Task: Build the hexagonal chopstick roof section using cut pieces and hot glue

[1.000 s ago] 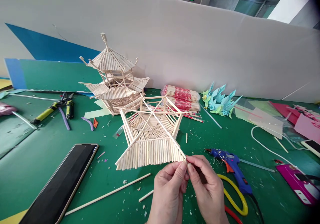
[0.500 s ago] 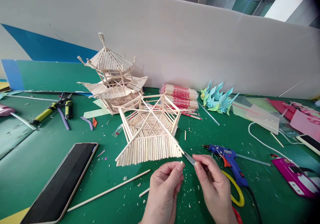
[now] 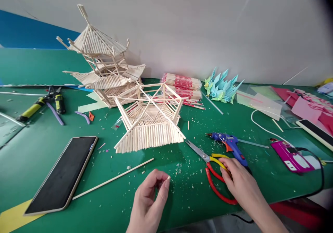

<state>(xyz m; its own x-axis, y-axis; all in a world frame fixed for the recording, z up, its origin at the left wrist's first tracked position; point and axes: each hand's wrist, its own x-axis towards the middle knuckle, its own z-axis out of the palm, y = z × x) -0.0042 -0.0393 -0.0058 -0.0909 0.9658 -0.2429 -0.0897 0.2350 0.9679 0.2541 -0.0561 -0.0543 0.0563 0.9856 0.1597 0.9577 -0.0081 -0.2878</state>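
Note:
My left hand (image 3: 152, 196) hovers over the green mat (image 3: 182, 191) near the front edge, thumb and forefinger pinched together; whatever sits between them is too small to make out. My right hand (image 3: 240, 182) lies on the yellow and red handles of the scissors (image 3: 206, 158), fingers curled on the yellow loop. The scissors rest flat, and their blades point at the corner of a hexagonal roof section (image 3: 151, 127) made of wooden sticks. A long thin stick (image 3: 114, 178) lies left of my left hand.
A stick pagoda (image 3: 101, 59) stands behind the roof section. A blue glue gun (image 3: 229, 143) lies by the scissors. Wrapped chopsticks (image 3: 182, 87), paper cranes (image 3: 221, 87), a dark phone (image 3: 62, 174), yellow-handled cutters (image 3: 39, 104), a pink case (image 3: 291, 156) and wood crumbs are about.
My hands have parted and dropped away from the roof's corner. The scissors now lie on the mat with my right hand at their handles. My view has tipped downward.

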